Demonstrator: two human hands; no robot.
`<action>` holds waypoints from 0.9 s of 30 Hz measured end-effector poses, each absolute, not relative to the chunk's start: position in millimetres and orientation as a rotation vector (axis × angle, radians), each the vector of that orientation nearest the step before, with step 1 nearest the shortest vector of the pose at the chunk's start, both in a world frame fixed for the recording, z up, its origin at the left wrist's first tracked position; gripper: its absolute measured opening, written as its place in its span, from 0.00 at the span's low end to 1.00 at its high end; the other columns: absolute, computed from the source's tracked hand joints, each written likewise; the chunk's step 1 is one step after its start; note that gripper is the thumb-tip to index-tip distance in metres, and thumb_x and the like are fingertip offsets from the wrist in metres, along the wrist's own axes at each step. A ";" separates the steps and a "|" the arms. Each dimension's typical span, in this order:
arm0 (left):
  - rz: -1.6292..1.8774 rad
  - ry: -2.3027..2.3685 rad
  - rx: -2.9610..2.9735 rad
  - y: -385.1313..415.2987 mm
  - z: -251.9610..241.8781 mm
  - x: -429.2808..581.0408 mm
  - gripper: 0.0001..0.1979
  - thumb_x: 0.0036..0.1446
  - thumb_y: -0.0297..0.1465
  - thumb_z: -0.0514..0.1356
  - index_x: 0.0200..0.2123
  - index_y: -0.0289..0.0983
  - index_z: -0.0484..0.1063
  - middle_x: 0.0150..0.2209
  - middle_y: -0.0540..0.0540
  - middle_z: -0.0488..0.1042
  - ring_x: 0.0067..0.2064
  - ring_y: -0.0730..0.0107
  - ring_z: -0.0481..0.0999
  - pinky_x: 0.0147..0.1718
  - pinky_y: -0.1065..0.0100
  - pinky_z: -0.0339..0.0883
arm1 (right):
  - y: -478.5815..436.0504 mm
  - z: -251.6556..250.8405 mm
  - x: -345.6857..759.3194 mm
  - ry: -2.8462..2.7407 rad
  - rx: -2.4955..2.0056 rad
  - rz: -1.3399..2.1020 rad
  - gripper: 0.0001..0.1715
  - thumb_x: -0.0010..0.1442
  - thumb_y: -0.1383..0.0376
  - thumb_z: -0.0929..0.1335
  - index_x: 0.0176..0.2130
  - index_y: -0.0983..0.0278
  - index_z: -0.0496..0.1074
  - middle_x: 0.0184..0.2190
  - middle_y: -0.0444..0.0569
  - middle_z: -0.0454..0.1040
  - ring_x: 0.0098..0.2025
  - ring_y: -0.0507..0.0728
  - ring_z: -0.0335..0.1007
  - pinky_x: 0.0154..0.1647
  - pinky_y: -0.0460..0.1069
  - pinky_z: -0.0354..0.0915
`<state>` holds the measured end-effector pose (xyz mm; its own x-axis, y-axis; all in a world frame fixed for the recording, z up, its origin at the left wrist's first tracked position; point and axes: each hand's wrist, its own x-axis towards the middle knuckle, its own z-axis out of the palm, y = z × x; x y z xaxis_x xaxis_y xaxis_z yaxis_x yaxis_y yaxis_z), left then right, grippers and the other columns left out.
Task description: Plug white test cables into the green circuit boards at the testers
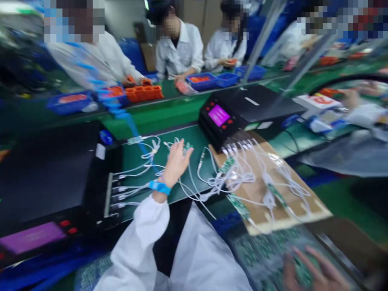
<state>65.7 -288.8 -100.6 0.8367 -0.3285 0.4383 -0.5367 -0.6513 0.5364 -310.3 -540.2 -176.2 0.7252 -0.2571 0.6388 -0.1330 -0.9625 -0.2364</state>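
Resting left hand (176, 161) among white cables (142, 169), near mat's (198, 141) far edge.

- An electronics factory floor, seen from a seat on an assembly line
- A long green conveyor belt (169, 111) runs across the room, with people in white work coats (178, 48) seated in a row on its far side
- Blue bins (201, 81) and orange parts (144, 93) stand along the belt
- The near counter (133, 159) carries black test units (218, 115) with lit purple screens and red buttons
- Many white cables (242, 173) run from these units to bare green circuit boards (239, 204), some lying on a cardboard sheet (303, 202)
- A blue wrist strap (159, 187) of the anti-static kind sits at the cuff of a white sleeve
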 end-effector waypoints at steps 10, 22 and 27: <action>0.326 -0.740 2.212 -244.4 -119.0 23.4 0.23 0.69 0.25 0.48 0.65 0.31 0.65 0.64 0.28 0.69 0.73 0.46 0.60 0.72 0.40 0.57 | -317.0 -9.7 113.1 -0.778 -2.537 -0.137 0.12 0.72 0.62 0.66 0.49 0.62 0.78 0.50 0.56 0.78 0.52 0.62 0.74 0.59 0.57 0.66; 0.389 -0.116 1.990 -175.6 -109.8 9.4 0.18 0.71 0.32 0.50 0.60 0.37 0.67 0.57 0.32 0.71 0.63 0.46 0.71 0.66 0.42 0.66 | -213.8 -58.3 218.9 -1.046 -2.666 0.032 0.03 0.60 0.72 0.73 0.33 0.66 0.77 0.38 0.56 0.78 0.41 0.58 0.75 0.45 0.50 0.70; 0.390 0.346 1.604 -173.3 -100.7 47.4 0.22 0.73 0.37 0.52 0.64 0.33 0.63 0.60 0.25 0.67 0.55 0.53 0.78 0.59 0.54 0.70 | -256.7 -62.1 204.1 -1.479 -2.358 -0.222 0.14 0.71 0.63 0.63 0.47 0.62 0.77 0.47 0.57 0.77 0.43 0.58 0.77 0.42 0.50 0.72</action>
